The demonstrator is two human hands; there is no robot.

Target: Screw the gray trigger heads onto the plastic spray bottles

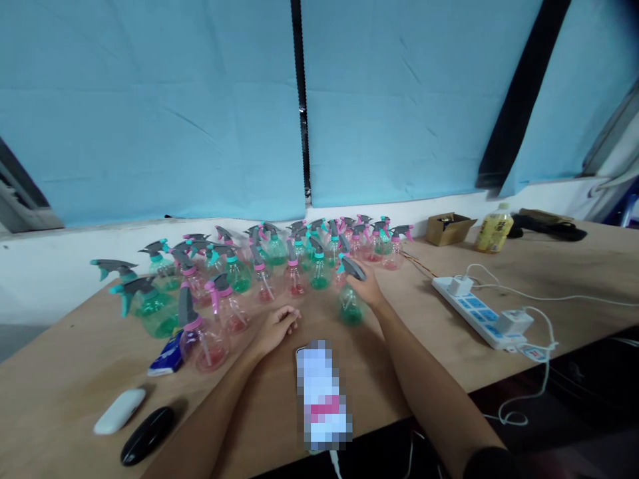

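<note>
My right hand (368,287) is wrapped round the neck of a green spray bottle (351,309) with a grey trigger head, which stands upright on the wooden table (429,326). My left hand (276,327) rests on the table with its fingers loosely curled and nothing in it, just left of a phone (322,392) lying flat. Several green and pink spray bottles (279,263) stand in a cluster behind both hands. A pink spray bottle (206,338) stands to the left of my left hand.
A white power strip (479,313) with plugged chargers and trailing white cables lies at the right. A small cardboard box (448,228) and a yellow drink bottle (494,228) stand at the back right. A white case (119,410) and a black case (148,434) lie at the front left.
</note>
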